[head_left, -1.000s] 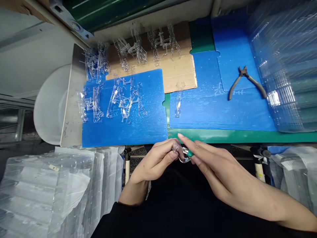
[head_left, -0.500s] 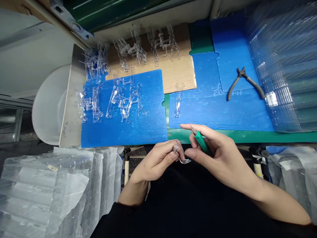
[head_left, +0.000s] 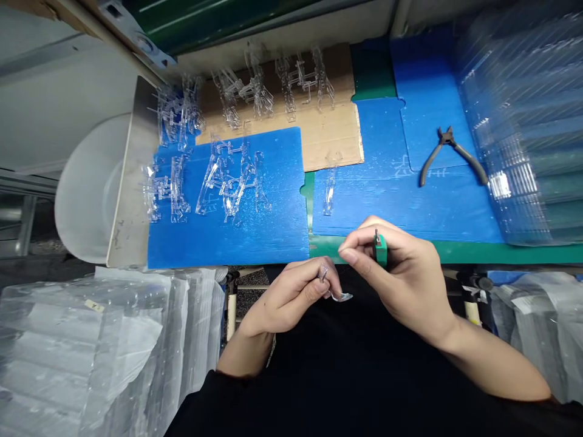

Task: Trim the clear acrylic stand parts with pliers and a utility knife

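Note:
My left hand (head_left: 296,294) is closed around a small clear plastic part (head_left: 342,297), whose ends stick out past the fingers; the rest of it is hidden in the grip. To its right, my right hand (head_left: 401,273) holds a green-handled tool (head_left: 380,250) with a narrow metal tip pointing up and away from me. Thumb and forefinger of that hand come together beside the tool. The hands are apart, in front of the bench edge. Beyond them, a single clear plastic piece (head_left: 328,193) lies on the blue sheet (head_left: 364,212).
Several clear molded parts on runners (head_left: 228,176) lie on blue sheets and cardboard (head_left: 334,139). Grey-handled side cutters (head_left: 446,145) rest at the right, near stacked clear trays (head_left: 523,139). More wrapped trays (head_left: 86,340) stand at lower left. A white round container (head_left: 86,194) sits beyond the left panel.
My right hand has drawn slightly right, away from the left hand. Its forefinger has curled in toward the thumb, and the green-handled tool now points more upright. The left hand stays nearly still.

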### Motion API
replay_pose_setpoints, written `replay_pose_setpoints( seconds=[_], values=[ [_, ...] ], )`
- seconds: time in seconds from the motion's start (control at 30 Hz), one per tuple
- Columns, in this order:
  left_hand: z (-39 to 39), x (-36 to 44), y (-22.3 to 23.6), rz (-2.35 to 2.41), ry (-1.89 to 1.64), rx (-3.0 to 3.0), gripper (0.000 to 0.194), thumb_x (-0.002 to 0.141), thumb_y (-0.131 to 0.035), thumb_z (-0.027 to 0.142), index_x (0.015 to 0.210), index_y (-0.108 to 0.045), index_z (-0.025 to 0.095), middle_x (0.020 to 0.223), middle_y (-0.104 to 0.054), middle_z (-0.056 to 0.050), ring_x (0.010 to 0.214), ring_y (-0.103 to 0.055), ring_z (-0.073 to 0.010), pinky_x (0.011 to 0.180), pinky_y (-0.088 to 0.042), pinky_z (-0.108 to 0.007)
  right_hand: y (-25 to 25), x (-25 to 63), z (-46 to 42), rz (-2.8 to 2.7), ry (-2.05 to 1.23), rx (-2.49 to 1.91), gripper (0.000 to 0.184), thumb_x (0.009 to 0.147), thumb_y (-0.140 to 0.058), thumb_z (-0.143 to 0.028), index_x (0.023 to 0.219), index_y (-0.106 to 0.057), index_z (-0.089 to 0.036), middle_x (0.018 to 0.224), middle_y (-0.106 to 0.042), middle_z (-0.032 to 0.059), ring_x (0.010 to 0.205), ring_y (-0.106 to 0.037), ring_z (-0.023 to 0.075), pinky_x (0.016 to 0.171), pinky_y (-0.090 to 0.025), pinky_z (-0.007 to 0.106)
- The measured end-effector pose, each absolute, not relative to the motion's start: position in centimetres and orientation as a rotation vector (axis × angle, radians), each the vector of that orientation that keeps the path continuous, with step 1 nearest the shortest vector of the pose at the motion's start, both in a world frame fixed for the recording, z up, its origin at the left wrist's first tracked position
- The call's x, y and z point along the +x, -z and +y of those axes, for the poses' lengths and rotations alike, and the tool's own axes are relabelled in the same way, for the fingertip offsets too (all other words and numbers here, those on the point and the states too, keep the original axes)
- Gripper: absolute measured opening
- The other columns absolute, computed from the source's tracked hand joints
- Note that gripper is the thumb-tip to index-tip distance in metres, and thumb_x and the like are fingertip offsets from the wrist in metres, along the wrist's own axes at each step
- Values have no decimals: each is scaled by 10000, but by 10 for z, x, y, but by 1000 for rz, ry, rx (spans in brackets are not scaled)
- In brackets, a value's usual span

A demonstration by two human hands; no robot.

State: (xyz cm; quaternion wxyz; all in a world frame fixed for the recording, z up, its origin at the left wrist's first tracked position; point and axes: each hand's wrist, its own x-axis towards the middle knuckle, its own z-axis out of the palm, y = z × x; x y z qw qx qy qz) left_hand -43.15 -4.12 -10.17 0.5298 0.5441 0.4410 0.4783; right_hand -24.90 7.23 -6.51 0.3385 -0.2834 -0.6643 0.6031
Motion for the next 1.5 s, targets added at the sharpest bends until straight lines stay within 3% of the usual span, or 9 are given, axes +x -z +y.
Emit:
replay_pose_setpoints(
  seconds=[0.2, 0.3, 0.4, 0.57, 0.7, 0.87, 1.03, 1.27, 1.5],
  values=[
    [-38, -426, 108, 992, -1347, 1151, 272, 1143, -502, 337, 1035, -690, 173, 841, -621, -46, 786, -583, -157, 749, -476, -302, 81, -249, 73, -1677, -1541, -761, 364, 1023, -770, -232, 692, -621, -191, 674, -535, -45, 614, -475, 100, 596, -380, 276],
    [-32, -426, 107, 883, -1746, 904, 288, 1136, -518, 384, 956, -644, 198, 706, -450, 20, 667, -483, -131, 711, -483, -279, 100, -247, 71, -1592, -1648, -775, 161, 909, -905, -267, 927, -751, -224, 774, -567, -51, 610, -459, 93, 570, -373, 262],
    [-28, -430, 104, 755, -2039, 602, 180, 1099, -628, 400, 1027, -628, 235, 680, -306, 71, 563, -307, -93, 652, -477, -217, 116, -249, 64, -1623, -1751, -731, 349, 827, -969, -246, 1134, -803, -268, 896, -582, -44, 605, -442, 75, 552, -373, 251],
    [-32, -429, 109, 809, -2171, 406, 192, 1081, -674, 380, 1246, -582, 346, 765, -408, 71, 592, -385, -78, 705, -507, -198, 127, -257, 51, -1627, -1663, -730, 77, 948, -842, -186, 978, -835, -257, 842, -645, -17, 699, -537, 115, 621, -414, 271],
    [-35, -441, 121, 1142, -2101, 583, 308, 1079, -622, 335, 1350, -531, 448, 1170, -628, 9, 1041, -654, -150, 939, -576, -336, 130, -258, 56, -1512, -1687, -825, 65, 921, -879, -222, 925, -830, -265, 831, -628, -23, 705, -531, 124, 640, -409, 285],
    [-45, -465, 119, 2103, -1958, 1893, 617, 987, -733, 484, 1545, -516, 336, 1581, -530, -81, 1472, -517, -299, 1139, -494, -456, 117, -250, 75, -1795, -1424, -758, 91, 924, -871, -175, 941, -822, -250, 828, -616, -20, 695, -530, 123, 623, -415, 284],
    [-49, -448, 108, 1962, -716, 2461, 256, 1081, -574, 169, 1330, -632, 180, 1204, -777, -92, 1162, -724, -233, 1211, -415, -455, 103, -252, 80, -2176, -1317, -471, 65, 1014, -764, -172, 1056, -769, -221, 889, -608, 5, 758, -587, 140, 670, -473, 288],
    [-48, -452, 122, 1872, -1031, 2127, 175, 1080, -489, 158, 1197, -607, 211, 907, -688, -50, 779, -565, -206, 824, -414, -372, 88, -250, 69, -2339, -1341, -707, 298, 1138, -572, -391, 1387, -553, -228, 1155, -656, 87, 963, -671, 218, 817, -521, 352],
    [-52, -455, 121, 1861, -1209, 2111, 187, 1130, -505, 356, 1065, -619, 222, 779, -611, -9, 686, -478, -179, 820, -335, -378, 80, -244, 63, -2410, -1357, -601, 270, 1157, -522, -272, 1387, -648, -211, 1060, -739, 63, 855, -692, 189, 728, -496, 318]
  ],
)
